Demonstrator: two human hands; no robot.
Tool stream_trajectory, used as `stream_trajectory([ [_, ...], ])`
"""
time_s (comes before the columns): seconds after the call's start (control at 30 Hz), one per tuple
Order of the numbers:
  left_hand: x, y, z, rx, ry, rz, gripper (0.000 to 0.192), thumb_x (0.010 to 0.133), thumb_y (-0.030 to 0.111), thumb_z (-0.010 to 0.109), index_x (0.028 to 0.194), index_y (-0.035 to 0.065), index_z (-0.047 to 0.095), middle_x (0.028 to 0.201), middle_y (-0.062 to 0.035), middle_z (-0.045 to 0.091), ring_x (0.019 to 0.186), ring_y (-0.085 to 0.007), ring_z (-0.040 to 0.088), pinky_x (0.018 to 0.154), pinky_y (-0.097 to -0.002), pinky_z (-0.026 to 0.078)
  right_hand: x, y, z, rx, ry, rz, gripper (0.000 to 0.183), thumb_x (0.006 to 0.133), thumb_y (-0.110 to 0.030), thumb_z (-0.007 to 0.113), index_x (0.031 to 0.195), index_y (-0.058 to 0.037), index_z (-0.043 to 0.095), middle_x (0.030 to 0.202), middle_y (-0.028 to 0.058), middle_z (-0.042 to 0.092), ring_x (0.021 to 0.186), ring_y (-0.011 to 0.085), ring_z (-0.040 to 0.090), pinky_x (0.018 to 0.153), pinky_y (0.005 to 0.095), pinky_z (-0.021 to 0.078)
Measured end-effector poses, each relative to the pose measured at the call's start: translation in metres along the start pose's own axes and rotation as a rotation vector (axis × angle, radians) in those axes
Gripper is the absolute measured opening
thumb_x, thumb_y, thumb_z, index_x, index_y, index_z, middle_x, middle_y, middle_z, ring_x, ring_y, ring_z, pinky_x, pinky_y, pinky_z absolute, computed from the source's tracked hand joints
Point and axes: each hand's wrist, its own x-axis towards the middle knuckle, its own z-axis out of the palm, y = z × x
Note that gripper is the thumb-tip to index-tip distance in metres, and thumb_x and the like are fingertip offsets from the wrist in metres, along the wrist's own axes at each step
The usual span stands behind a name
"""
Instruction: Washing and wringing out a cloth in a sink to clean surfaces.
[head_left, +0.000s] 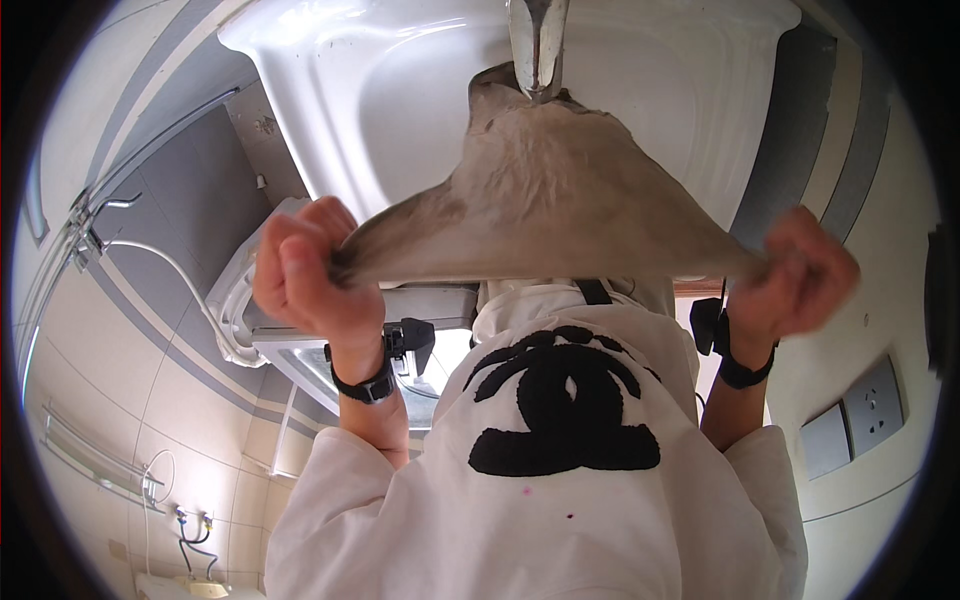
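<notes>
A greyish-brown cloth (555, 202) is stretched taut between my two hands, above the front of a white ceramic washbasin (300, 112). My left hand (311, 262) grips one corner in a fist. At the opposite corner, my right hand (799, 274) is clenched on the fabric and looks slightly blurred. The cloth's far part hangs into the basin below a metal faucet (538, 52), whose tip overlaps the fabric in view. Whether water is running cannot be made out. Much of the basin bowl is hidden behind the cloth.
Black straps with mounted devices circle my left wrist (367, 386) and right wrist (750, 371). A wall socket (874, 405) is at right. On the left are a metal rail (82, 217), a white hose (180, 277) and a grey-white appliance (300, 352).
</notes>
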Motion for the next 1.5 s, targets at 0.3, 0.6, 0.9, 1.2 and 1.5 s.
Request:
stream_trajectory([
  [0.3,-0.001,-0.013,0.009,0.189,-0.085,-0.332,0.028,0.101,0.019,0.052,0.077,0.004,0.05,0.065,-0.0003,0.049,0.055,-0.0053,0.042,0.051,-0.0222,0.034,-0.002,-0.005,0.008,0.073,-0.196,0.295,0.009,0.083,0.0,0.056,0.091,-0.0009,0.057,0.071,0.0036,0.058,0.055,0.0078,0.05,0.049,0.0227,0.0385],
  [0.6,-0.009,-0.067,0.007,0.205,0.05,-0.551,0.017,0.094,0.007,0.062,0.103,0.001,0.049,0.085,-0.0014,0.056,0.07,-0.0033,0.051,0.058,-0.0195,0.039,-0.011,-0.02,0.024,0.305,-1.093,0.67,0.008,0.077,-0.004,0.06,0.084,-0.0064,0.056,0.058,0.005,0.051,0.046,0.0155,0.047,0.048,0.0301,0.037],
  [0.9,-0.022,-0.06,0.034,0.037,-0.376,-0.625,0.029,0.09,-0.003,0.057,0.118,0.003,0.052,0.098,-0.0037,0.066,0.088,-0.0079,0.062,0.073,-0.0207,0.047,-0.011,-0.014,0.057,0.293,-0.916,0.484,0.007,0.081,0.0,0.063,0.087,-0.0047,0.061,0.072,0.0049,0.058,0.065,0.0185,0.056,0.062,0.031,0.0454],
  [1.2,-0.033,-0.053,0.061,0.055,-0.572,-0.433,0.03,0.088,-0.007,0.052,0.117,0.0007,0.054,0.097,-0.0133,0.071,0.085,-0.0223,0.068,0.078,-0.0303,0.051,-0.006,-0.007,0.094,0.247,-0.81,0.254,0.019,0.079,-0.009,0.073,0.094,-0.0102,0.062,0.079,0.0038,0.064,0.072,0.0235,0.06,0.066,0.0347,0.0483],
  [1.5,-0.037,-0.044,0.062,-0.06,-0.727,-0.678,0.039,0.091,-0.007,0.048,0.129,-0.0016,0.042,0.107,-0.0163,0.067,0.102,-0.0234,0.064,0.094,-0.0335,0.048,-0.019,-0.001,0.085,0.013,-0.711,0.288,0.027,0.077,-0.009,0.075,0.103,-0.0121,0.068,0.091,0.003,0.061,0.083,0.0195,0.061,0.066,0.0339,0.0495],
])
